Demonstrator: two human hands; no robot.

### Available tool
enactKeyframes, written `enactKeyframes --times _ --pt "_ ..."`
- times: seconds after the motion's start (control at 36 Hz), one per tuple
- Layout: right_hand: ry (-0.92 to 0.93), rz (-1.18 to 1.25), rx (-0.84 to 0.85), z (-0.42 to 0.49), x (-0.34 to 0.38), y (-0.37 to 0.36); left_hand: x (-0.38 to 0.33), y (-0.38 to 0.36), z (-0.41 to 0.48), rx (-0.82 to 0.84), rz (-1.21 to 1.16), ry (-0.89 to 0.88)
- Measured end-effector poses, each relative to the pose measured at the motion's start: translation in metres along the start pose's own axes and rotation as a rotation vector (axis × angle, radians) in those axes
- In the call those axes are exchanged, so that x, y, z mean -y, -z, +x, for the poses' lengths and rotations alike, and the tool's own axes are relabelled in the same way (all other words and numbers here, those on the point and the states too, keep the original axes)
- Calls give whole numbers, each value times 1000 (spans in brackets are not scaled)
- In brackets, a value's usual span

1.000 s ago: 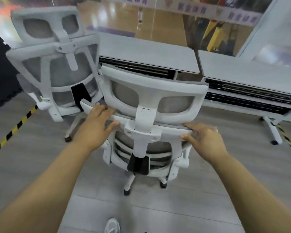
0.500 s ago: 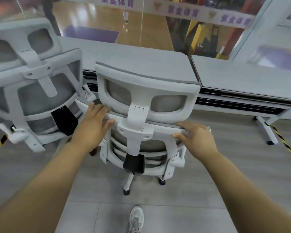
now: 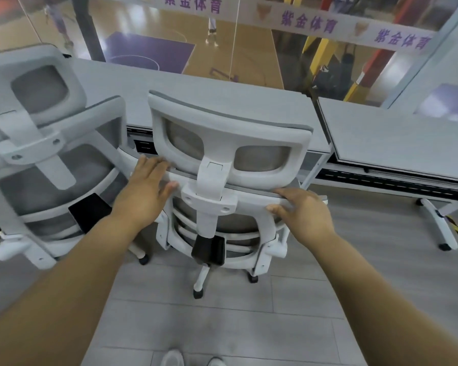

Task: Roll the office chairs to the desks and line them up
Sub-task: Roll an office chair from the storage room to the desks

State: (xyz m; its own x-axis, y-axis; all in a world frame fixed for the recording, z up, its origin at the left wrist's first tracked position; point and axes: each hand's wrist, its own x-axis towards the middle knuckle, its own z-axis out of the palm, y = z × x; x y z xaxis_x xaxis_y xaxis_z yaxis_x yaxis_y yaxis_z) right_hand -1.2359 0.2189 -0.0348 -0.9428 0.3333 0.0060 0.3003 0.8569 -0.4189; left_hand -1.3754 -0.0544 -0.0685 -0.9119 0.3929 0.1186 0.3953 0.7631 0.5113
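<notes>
Head view: chair [image 3: 230, 133] at centre frame, back to camera, near the front edge of the desk [image 3: 222, 93] and just beside a second chair [image 3: 45, 165] at left. Left hand [image 3: 143, 191] lies flat on the backrest's top rail, fingers near straight and gripping nothing; right hand [image 3: 304, 212] clasps the same rail, fingers over, thumb under. Judgement: push evenly with both hands so the casters track straight, ease off before the headrest meets the desk, then square the back to the neighbour.
</notes>
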Motion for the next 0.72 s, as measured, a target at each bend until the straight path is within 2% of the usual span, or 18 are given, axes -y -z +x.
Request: enactKeyframes --times 0.28,0.58,0.72 --pt "-91 100 7 48 14 -10 25 4 56 -19 24 -88" --pt "-65 61 -10 67 23 -11 32 13 75 29 12 -85" --pt "-17 -48 120 74 21 5 22 20 66 105 120 -59"
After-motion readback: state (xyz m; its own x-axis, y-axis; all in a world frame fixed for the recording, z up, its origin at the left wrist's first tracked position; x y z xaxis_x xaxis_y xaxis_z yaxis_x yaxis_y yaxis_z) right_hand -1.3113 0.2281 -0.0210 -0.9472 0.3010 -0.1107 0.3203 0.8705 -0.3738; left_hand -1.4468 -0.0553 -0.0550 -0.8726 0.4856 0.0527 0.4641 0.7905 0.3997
